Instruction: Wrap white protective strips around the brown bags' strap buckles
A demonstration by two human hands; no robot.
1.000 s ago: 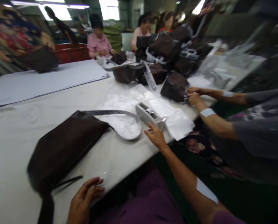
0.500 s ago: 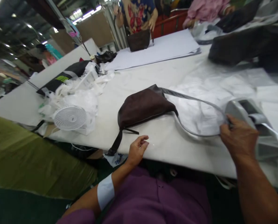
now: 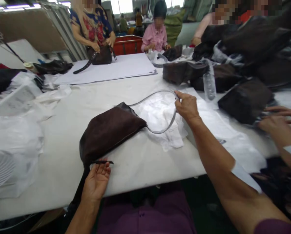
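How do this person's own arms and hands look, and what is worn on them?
The left hand and right hand are bare, without gloves. The right arm comes from a short dark purple shirt sleeve and has a white strip near the elbow.

On the bench (image 3: pixel 145 175) a shoulder bag (image 3: pixel 108 135) lies before me, its strap (image 3: pixel 161 131) looping right over a plastic sheet (image 3: pixel 157 113) and up to my right hand (image 3: pixel 187 105); my left hand (image 3: pixel 96 182) sits at the bag's lower end. Further right lies a heap of bags (image 3: pixel 245 100), beside a co-worker's hands (image 3: pixel 276 122); behind, a paper sheet (image 3: pixel 106 70) carries another bag (image 3: pixel 101 55)
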